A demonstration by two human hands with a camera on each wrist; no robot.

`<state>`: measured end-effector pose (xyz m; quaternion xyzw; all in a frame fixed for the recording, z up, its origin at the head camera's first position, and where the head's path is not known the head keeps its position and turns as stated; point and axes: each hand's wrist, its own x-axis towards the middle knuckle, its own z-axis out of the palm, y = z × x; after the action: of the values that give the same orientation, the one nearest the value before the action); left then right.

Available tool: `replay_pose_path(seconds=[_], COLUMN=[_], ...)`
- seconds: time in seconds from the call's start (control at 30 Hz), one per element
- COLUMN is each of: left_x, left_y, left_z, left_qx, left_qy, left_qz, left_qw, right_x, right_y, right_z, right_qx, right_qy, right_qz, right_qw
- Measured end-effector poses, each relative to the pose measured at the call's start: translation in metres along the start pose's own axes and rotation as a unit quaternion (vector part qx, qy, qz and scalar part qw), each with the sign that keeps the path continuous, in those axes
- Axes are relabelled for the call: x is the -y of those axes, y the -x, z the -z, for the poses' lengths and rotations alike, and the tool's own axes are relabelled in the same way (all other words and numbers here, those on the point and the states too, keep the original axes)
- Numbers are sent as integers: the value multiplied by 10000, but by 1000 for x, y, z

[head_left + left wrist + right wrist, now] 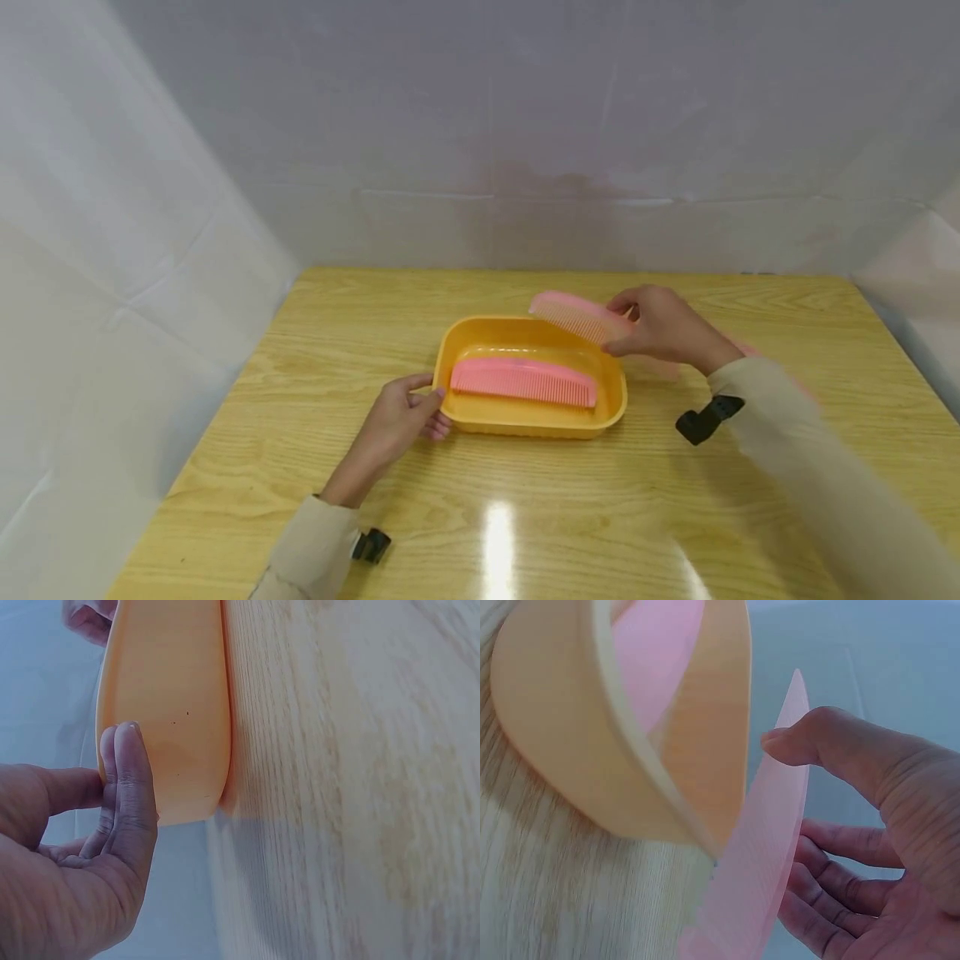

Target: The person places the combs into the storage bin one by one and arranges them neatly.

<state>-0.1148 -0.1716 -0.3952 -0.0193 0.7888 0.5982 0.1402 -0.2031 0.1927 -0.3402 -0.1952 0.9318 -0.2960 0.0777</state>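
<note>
An orange-yellow plastic tray sits in the middle of the wooden table. One pink comb lies flat inside it. My right hand pinches a second pink comb by its end, holding it tilted above the tray's far right rim; the right wrist view shows this comb between thumb and fingers beside the tray. My left hand holds the tray's left end, thumb on the rim and fingers against the outer wall.
The wooden table is bordered by white sheeting at the back and both sides. Black wrist-camera mounts show on both sleeves. Something pink lies partly hidden behind my right forearm.
</note>
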Motion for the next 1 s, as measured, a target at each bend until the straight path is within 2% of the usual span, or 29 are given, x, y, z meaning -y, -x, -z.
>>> replay_pose_path(seconds=[0.27, 0.5, 0.77, 1.0], left_x=[0, 0, 0, -1], left_y=[0, -1, -1, 1], left_z=[0, 1, 2, 1], left_qx=[-66, -52, -14, -1], left_qy=[-10, -18, -5, 28], left_qz=[88, 46, 3, 4], left_qw=[9999, 10000, 10000, 10000], right_x=[22, 34, 49, 61], right_y=[-14, -24, -30, -31], right_z=[-18, -34, -53, -67], right_qx=[271, 290, 663, 817], right_qy=[56, 159, 133, 176], right_qz=[228, 598, 602, 559], right_qw=[9994, 9977, 9959, 9949])
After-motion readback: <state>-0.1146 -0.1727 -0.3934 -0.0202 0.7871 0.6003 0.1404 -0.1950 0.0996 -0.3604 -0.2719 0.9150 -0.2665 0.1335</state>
